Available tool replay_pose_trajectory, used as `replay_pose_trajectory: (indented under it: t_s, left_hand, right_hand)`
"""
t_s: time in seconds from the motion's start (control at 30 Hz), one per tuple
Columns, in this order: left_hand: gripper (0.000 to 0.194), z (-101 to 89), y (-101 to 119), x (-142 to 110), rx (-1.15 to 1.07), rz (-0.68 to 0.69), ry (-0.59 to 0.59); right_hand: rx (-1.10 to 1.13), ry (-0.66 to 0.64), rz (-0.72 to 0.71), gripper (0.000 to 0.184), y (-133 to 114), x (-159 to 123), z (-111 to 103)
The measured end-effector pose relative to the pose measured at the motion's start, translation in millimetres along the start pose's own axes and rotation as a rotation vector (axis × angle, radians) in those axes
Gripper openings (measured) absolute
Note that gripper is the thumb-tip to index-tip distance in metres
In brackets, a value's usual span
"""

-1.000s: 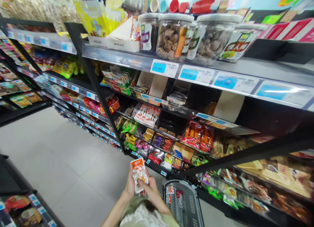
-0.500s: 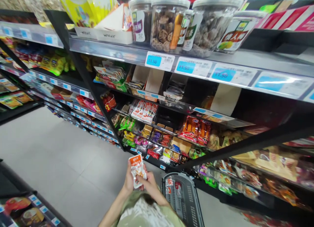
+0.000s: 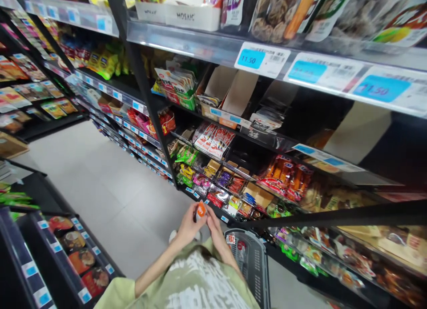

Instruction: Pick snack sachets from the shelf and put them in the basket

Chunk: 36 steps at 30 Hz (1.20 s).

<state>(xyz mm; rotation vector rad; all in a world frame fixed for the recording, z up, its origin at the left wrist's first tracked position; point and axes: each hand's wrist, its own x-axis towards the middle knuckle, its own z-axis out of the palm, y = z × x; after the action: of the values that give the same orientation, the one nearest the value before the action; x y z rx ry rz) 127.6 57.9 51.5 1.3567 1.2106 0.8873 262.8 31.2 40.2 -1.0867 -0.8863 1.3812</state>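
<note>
A small orange and white snack packet (image 3: 200, 210) is held between my two hands, in front of my body, its top end pointing up. My left hand (image 3: 189, 221) is closed round its left side. On the other side my right hand (image 3: 211, 218) pinches it, with the fingers partly hidden behind. Beside my right forearm a grey shopping basket (image 3: 263, 264) stands on the floor, with a few small packets (image 3: 240, 246) inside it.
Snack shelves (image 3: 187, 51) run along the right and ahead, packed with bags and boxes. A row of price tags (image 3: 263, 60) lines the upper shelf edge. At lower left is a low display rack (image 3: 63, 251). Grey floor tiles (image 3: 133, 184) lie between them.
The packet was face up with its front in view; now it is tilted, mostly covered by my fingers. Both hands have drawn closer together and slightly higher. The view has shifted and moved nearer the shelf.
</note>
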Motion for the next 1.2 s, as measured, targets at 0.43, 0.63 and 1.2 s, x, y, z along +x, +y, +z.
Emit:
replay_pose_trajectory:
  t_s: [0.43,0.63,1.2]
  left_hand:
    - [0.071,0.7,9,-1,0.749,0.199,-0.093]
    - [0.069,5.3,1,-1,0.724,0.179,-0.123]
    - [0.068,11.1,0,-3,0.736,0.191,-0.157]
  right_hand:
    - [0.073,0.381,0.049,0.033,4,6,-3]
    - [0.171,0.496,0.062,0.026,4,4,-8]
    - [0.134,0.550,0.104,0.029,5,3,-13]
